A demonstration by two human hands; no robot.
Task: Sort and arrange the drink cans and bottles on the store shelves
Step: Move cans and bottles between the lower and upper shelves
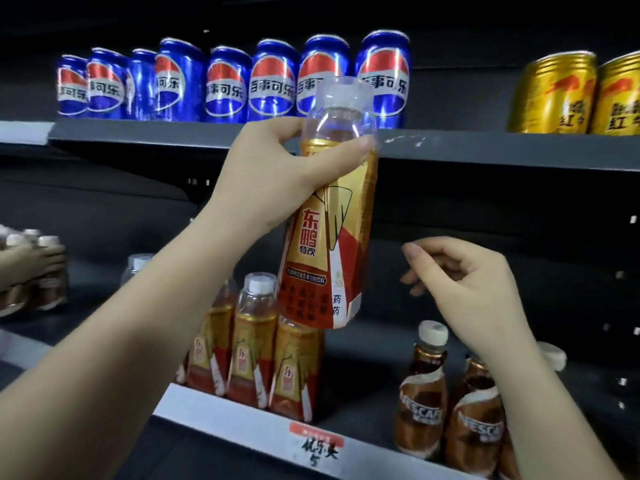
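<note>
My left hand (pixel 277 174) grips a gold and red energy drink bottle (pixel 322 258) by its upper part and holds it up in front of the upper shelf edge (pixel 485 154), above a group of the same gold and red bottles (pixel 256 344) on the lower shelf. My right hand (pixel 460 282) hovers to the right of the held bottle with its fingers loosely curled and nothing in them. Below it stand brown Nescafe bottles (pixel 422 393). Blue Pepsi cans (pixel 270 81) line the upper shelf, with gold cans (pixel 554 95) at its right.
A white price rail (pixel 249 420) with a handwritten label (pixel 318 448) runs along the lower shelf's front. Small brown bottles (pixel 45 271) stand at the far left, where another person's hand (pixel 20 261) reaches in. The shelf between the gold-red and Nescafe bottles is bare.
</note>
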